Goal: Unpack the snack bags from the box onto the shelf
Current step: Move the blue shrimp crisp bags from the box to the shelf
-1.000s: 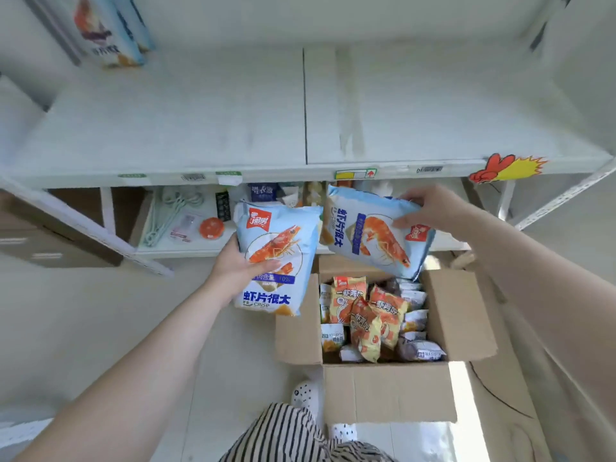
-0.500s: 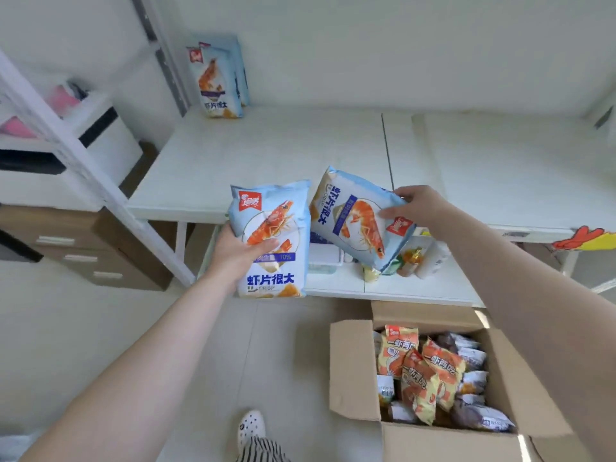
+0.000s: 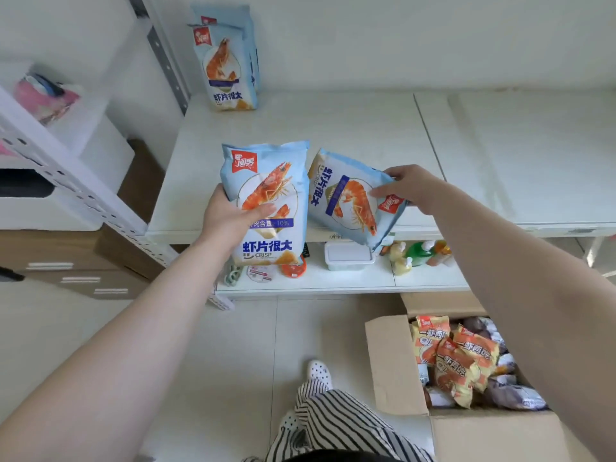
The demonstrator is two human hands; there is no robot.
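Note:
My left hand (image 3: 233,220) grips an upright light-blue shrimp-crisp bag (image 3: 266,181) by its left side, in front of the white shelf (image 3: 350,135). My right hand (image 3: 408,186) holds a second blue shrimp bag (image 3: 346,198), tilted sideways, by its top end over the shelf's front edge. Two more blue bags (image 3: 226,61) stand at the shelf's back left against the wall. The open cardboard box (image 3: 393,365) sits on the floor at lower right, holding several orange snack bags (image 3: 456,355) and darker packets.
A lower shelf (image 3: 333,278) carries a white lidded tub (image 3: 348,256), small bottles (image 3: 416,253), an orange lid and scissors. A perforated white upright (image 3: 83,195) slants at left, with a wooden drawer unit (image 3: 66,265) behind it. My striped trouser leg and white shoe (image 3: 318,373) are below.
The view has swung further up and left, so the shelf top looms larger and the box has slid to the lower right. Both hands carried their bags up toward the shelf.

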